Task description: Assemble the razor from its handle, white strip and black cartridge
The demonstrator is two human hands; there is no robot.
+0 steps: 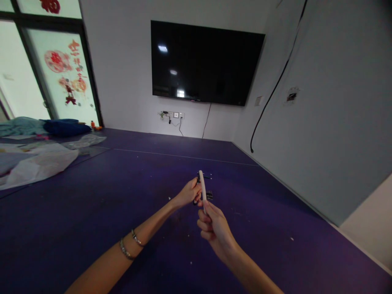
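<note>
Out in front of me, my right hand (216, 224) is closed on the lower end of a slim, slightly curved white strip (202, 185), which stands nearly upright. My left hand (189, 192) is just to its left, fingers curled round a small dark object (198, 179). Dark bits of it show above and below the fingers, but its kind cannot be made out. From this angle the strip passes in front of the left fingertips; whether they touch it is unclear. A small black item (209, 195) shows just beyond the hands on the purple floor (137, 204).
White plastic sheets (45, 163) lie on the left, with a dark blue bundle (65, 127) and teal cloth (21, 126) behind. A television (205, 63) hangs above wall sockets (176, 115). A black cable (275, 87) dangles along the right wall. Small pale scraps dot the floor.
</note>
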